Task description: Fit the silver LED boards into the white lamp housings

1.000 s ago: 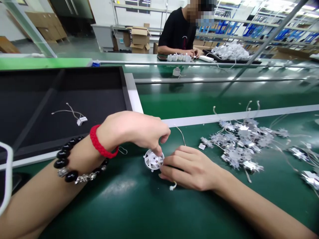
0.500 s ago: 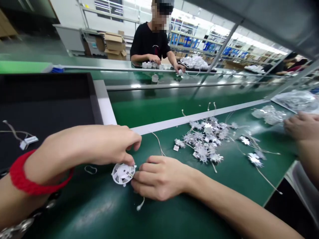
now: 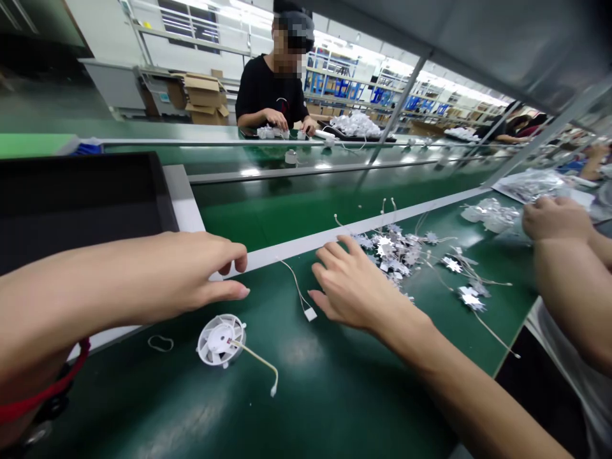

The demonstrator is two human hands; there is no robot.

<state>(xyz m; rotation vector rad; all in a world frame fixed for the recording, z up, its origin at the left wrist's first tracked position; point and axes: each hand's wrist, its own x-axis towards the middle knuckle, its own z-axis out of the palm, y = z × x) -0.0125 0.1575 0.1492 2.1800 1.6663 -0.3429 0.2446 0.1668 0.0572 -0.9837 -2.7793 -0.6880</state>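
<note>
A round white plastic housing with spokes (image 3: pixel 221 341) lies on the green bench, a thin cable with a small connector (image 3: pixel 273 389) running out from it to the right. Above and behind it hovers my left hand (image 3: pixel 210 271), thumb and fingers apart with nothing between them. My right hand (image 3: pixel 347 280) is held over the bench, fingers spread, beside a small white square part on a thin cable (image 3: pixel 310 313). Just past that hand is a pile of silvery star-shaped pieces with cables (image 3: pixel 396 252), partly hidden by the hand and wrist.
A black tray (image 3: pixel 81 197) stands at the left. A loose pale loop (image 3: pixel 160 343) lies near it. More star pieces (image 3: pixel 471 298) and clear plastic parts (image 3: pixel 492 213) are at the right, by a co-worker's hand (image 3: pixel 557 220). Another person (image 3: pixel 268 89) works across the line.
Both hands have let go of the round housing, which now lies alone on the bench. My right hand has moved away to the right and forward, towards the pile; my left hand has lifted off.
</note>
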